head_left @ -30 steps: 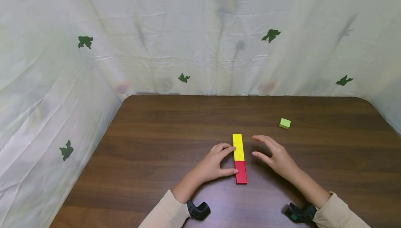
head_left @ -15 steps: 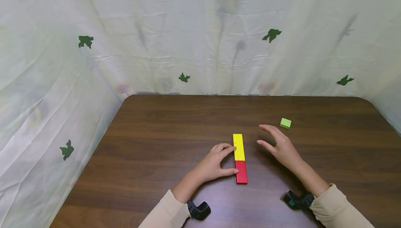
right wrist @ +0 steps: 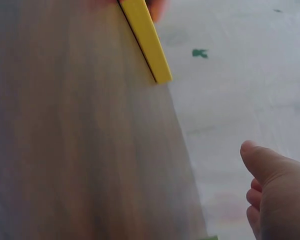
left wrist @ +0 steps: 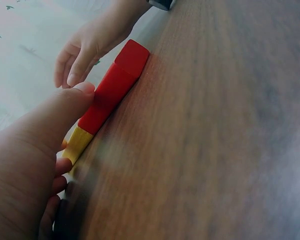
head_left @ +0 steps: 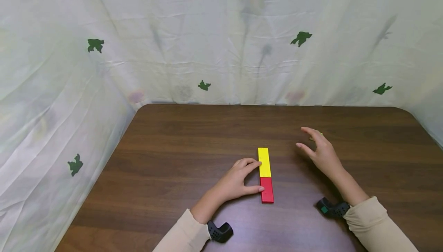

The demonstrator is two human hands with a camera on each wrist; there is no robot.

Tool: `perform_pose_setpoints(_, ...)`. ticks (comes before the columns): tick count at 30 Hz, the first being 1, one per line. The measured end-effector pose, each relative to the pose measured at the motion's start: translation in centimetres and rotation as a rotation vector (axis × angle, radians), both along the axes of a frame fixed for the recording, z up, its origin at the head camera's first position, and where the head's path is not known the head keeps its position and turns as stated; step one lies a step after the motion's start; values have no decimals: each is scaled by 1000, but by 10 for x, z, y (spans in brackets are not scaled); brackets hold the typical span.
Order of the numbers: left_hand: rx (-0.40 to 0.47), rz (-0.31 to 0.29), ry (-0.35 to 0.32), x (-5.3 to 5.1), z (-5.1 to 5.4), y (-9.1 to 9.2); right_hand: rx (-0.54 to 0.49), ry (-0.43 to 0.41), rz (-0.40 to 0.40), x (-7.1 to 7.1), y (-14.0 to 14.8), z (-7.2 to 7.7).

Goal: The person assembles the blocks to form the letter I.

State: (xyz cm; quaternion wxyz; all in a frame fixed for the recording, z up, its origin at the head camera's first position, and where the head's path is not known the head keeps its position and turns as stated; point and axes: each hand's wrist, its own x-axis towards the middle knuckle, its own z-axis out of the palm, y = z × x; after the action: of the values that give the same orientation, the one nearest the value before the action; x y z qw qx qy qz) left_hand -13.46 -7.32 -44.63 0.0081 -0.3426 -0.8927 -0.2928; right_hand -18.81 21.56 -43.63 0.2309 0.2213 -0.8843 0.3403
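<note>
Left hand (head_left: 238, 181): fingers loose, no grip. Thumb tip at the left side of the red block (head_left: 267, 195), index tip against the left side of the yellow block (head_left: 265, 167). Red and yellow lie end to end, red nearer the person. Both look light, stiff, hard to break; smooth faces, could slip. I'd take each by its long sides, mid-length; a sideways knock probably opens the seam.

Right hand (head_left: 324, 154): thumb and fingers spread, no grasp visible. Green block (head_left: 312, 139) mostly behind it, slivers only; can't tell if touching. Likely just as light and rigid, pinch across opposite sides.

Pale cloth (head_left: 221, 44) hangs at left and runs along the back. Table (head_left: 173, 148): brown wood grain, flat, sheen between the forearms; blocks probably slide easily on it.
</note>
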Motion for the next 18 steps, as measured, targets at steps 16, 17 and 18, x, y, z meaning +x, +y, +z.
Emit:
perform_pose_setpoints(16, -5, -4, 7, 0, 0, -1, -14, -138, -149, -7, 33, 3)
perform_pose_setpoints(17, -5, -5, 8, 0, 0, -1, -12, -150, -153, -7, 34, 3)
perform_pose_setpoints(18, -4, -5, 7, 0, 1, -1, -10, -163, -155, -7, 34, 3)
